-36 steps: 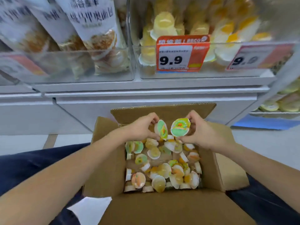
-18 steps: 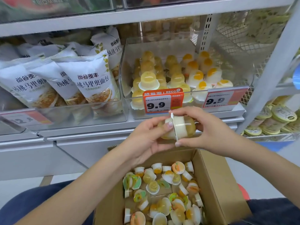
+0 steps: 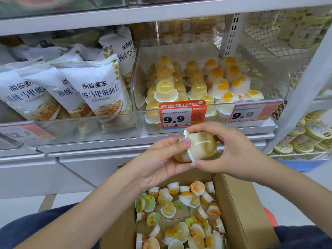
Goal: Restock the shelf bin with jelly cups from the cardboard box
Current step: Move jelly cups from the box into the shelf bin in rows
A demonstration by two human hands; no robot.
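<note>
Two jelly cups (image 3: 201, 147) are pressed together lid to lid between my hands, just below the shelf edge. My left hand (image 3: 161, 159) grips the left cup, thumb on top. My right hand (image 3: 231, 151) curls round the right cup, a pale yellow dome. Behind them stands the clear shelf bin (image 3: 142, 72), which holds several upturned jelly cups (image 3: 197, 83) in rows. Two red 9.9 price tags (image 3: 181, 114) hang on its front. The open cardboard box (image 3: 239, 205) sits on my lap, with several loose jelly cups (image 3: 181, 212) in its bottom.
A second clear bin (image 3: 86, 123) to the left holds white bread bags (image 3: 93, 83). A wire basket with round yellow-lidded tubs (image 3: 312, 133) stands at the right. A white upright (image 3: 305, 83) and a shelf board (image 3: 143, 13) frame the jelly bin.
Both hands lifted a cup each out of the box, brought them together lid to lid and raised them to the shelf edge. My view tilted up from the box to the bin.
</note>
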